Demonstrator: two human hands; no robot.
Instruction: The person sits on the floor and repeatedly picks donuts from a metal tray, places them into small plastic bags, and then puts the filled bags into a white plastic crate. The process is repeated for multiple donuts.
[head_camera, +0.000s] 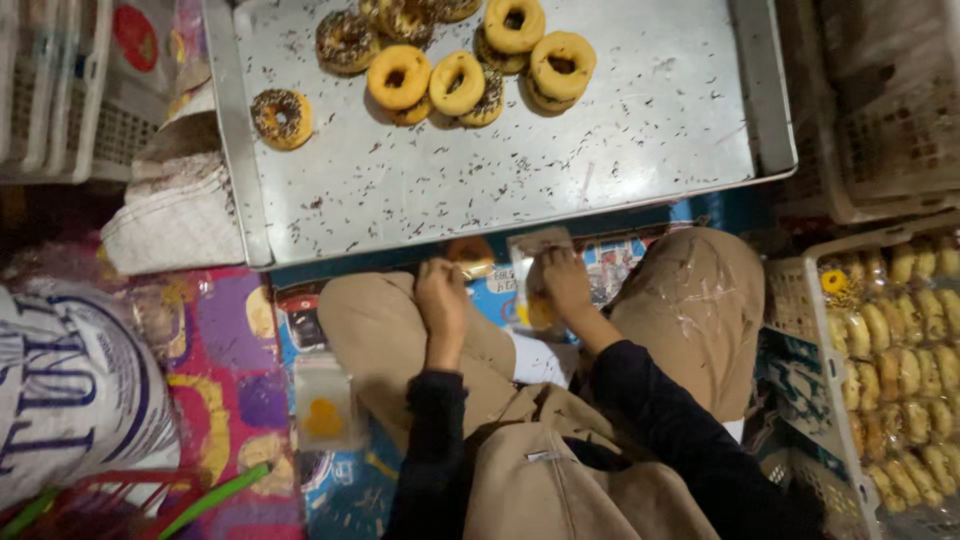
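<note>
- As a person sat cross-legged on a bright play mat (225, 350), the left hand (442, 295) was curled around a doughnut (470, 255), fingers closed on it just below the tray's near edge.
- The right hand (565, 283) pinched a clear plastic bag (535, 270), fingers closed on its side, holding it upright just beside the doughnut.
- A large metal tray (560, 160), littered with dark sprinkles, sat in front of the knees.
- On the tray's far side lay a cluster of plain glazed doughnuts (480, 65), some overlapping, with sprinkle-topped ones among them.
- One sprinkled doughnut (281, 118) lay apart near the tray's left rim.
- An already bagged doughnut (325, 405) rested on the mat beside the person's left knee.
- A white plastic crate (800, 300) on the person's right held rows of wrapped doughnuts (900, 350).
- A white printed sack (75, 380) lay at the left, and a folded cloth (175, 200) sat beside the tray's left rim.
</note>
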